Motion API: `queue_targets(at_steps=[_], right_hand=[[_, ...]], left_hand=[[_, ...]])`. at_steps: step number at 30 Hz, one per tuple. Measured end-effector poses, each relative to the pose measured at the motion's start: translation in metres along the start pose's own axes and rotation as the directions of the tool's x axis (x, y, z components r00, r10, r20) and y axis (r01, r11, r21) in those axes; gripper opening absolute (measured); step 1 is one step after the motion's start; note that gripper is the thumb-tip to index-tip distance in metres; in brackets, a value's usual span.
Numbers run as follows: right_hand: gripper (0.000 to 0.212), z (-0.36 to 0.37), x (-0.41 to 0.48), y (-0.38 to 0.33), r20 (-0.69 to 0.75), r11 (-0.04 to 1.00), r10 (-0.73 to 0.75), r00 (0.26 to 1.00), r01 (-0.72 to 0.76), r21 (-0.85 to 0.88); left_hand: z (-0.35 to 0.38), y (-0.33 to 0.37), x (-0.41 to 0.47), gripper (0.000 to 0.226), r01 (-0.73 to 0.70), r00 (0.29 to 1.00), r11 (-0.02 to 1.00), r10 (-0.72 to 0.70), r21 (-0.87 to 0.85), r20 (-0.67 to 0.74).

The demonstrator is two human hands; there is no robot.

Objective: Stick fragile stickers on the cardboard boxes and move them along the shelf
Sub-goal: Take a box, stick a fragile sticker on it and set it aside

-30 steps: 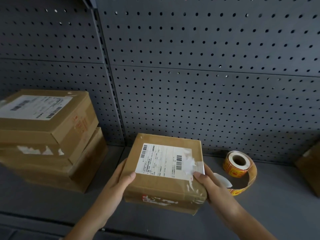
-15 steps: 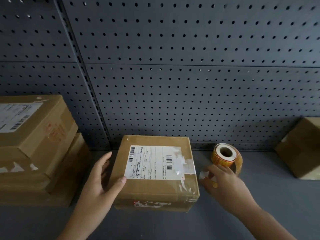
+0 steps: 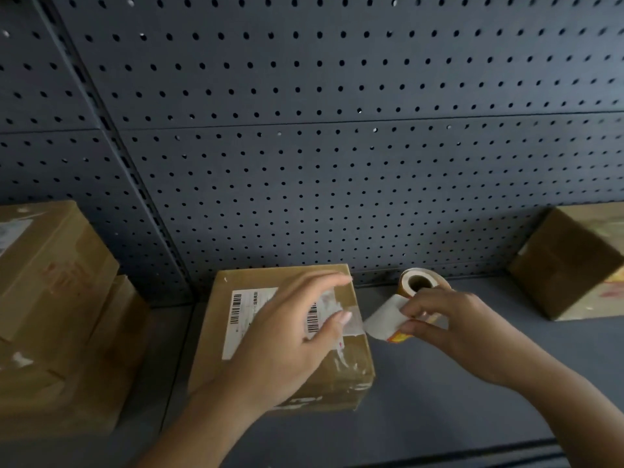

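A cardboard box with a white shipping label lies on the grey shelf in the middle. My left hand hovers over its top with fingers spread, holding nothing. Just right of the box stands the orange sticker roll, partly hidden behind my right hand. That hand pinches the roll's loose white strip end, which shows an orange sticker edge underneath.
Two stacked cardboard boxes fill the left side of the shelf. Another cardboard box sits at the far right against the perforated back panel. The shelf's front edge runs along the bottom.
Both hands have let go of the middle box. My right hand went to the sticker roll and took its loose strip; my left hand rose from the box's side to above its top.
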State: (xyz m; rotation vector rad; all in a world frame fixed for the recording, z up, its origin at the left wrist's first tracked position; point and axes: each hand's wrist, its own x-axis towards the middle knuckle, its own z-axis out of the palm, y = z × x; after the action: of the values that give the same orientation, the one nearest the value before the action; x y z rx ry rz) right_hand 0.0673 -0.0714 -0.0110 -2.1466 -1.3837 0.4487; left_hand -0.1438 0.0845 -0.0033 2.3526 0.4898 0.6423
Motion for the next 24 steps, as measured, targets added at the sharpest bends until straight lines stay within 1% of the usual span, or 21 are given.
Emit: queue_targets(at_steps=[2, 4, 7, 10, 11, 12, 14, 15, 16, 18, 20, 22, 24], right_hand=[[0.010, -0.011, -0.001, -0.006, 0.004, 0.998, -0.035, 0.999, 0.035, 0.047], [0.011, -0.019, -0.001, -0.010, -0.008, 0.993, -0.052, 0.999, 0.052, 0.107], [0.012, -0.026, 0.000, -0.014, -0.072, 0.983, -0.057, 0.996, 0.069, 0.172], [0.016, -0.026, 0.001, -0.012, -0.154, 0.967, -0.014, 0.988, 0.053, 0.249], [0.017, -0.024, 0.002, -0.009, -0.183, 0.973, 0.000, 0.983, 0.043, 0.227], [0.017, -0.021, 0.002, -0.007, -0.228, 0.989, -0.012, 0.974, 0.045, 0.143], [0.021, -0.013, 0.001, -0.005, -0.330, 0.995, -0.079, 0.941, 0.057, -0.077], [0.025, -0.008, -0.001, -0.005, -0.379, 0.989, -0.107, 0.919, 0.059, -0.135], [0.028, -0.004, -0.004, -0.004, -0.423, 0.988, -0.114, 0.899, 0.058, -0.143], [0.031, 0.005, -0.010, -0.007, -0.499, 0.994, -0.089, 0.862, 0.042, -0.105], [0.033, 0.013, -0.015, -0.010, -0.545, 0.997, -0.057, 0.836, 0.017, -0.077], [0.031, 0.018, -0.017, -0.013, -0.556, 0.998, -0.048, 0.830, 0.013, -0.067], [0.028, 0.022, -0.018, -0.014, -0.539, 0.999, -0.032, 0.842, 0.008, -0.047]], left_hand=[[0.014, 0.010, 0.017, 0.043, -0.017, 0.993, 1.000, 0.019, -0.018, 0.112], [0.026, 0.015, 0.031, 0.041, 0.016, 0.980, 0.995, 0.004, -0.100, 0.198], [0.040, 0.018, 0.044, 0.020, 0.122, 0.969, 0.959, -0.059, -0.256, 0.240], [0.048, 0.016, 0.051, 0.010, 0.222, 0.962, 0.911, -0.146, -0.346, 0.232], [0.050, 0.016, 0.053, 0.009, 0.247, 0.958, 0.898, -0.169, -0.364, 0.232], [0.052, 0.016, 0.054, 0.010, 0.272, 0.953, 0.883, -0.191, -0.383, 0.237], [0.055, 0.019, 0.054, 0.012, 0.330, 0.937, 0.839, -0.235, -0.434, 0.257], [0.056, 0.020, 0.054, 0.013, 0.358, 0.928, 0.807, -0.254, -0.470, 0.271], [0.057, 0.021, 0.054, 0.013, 0.384, 0.919, 0.769, -0.270, -0.511, 0.286], [0.060, 0.023, 0.052, 0.015, 0.422, 0.906, 0.691, -0.292, -0.587, 0.307], [0.063, 0.025, 0.050, 0.015, 0.434, 0.901, 0.649, -0.309, -0.625, 0.304], [0.065, 0.026, 0.048, 0.015, 0.434, 0.900, 0.625, -0.324, -0.649, 0.291], [0.066, 0.028, 0.046, 0.015, 0.436, 0.898, 0.601, -0.334, -0.670, 0.285]])
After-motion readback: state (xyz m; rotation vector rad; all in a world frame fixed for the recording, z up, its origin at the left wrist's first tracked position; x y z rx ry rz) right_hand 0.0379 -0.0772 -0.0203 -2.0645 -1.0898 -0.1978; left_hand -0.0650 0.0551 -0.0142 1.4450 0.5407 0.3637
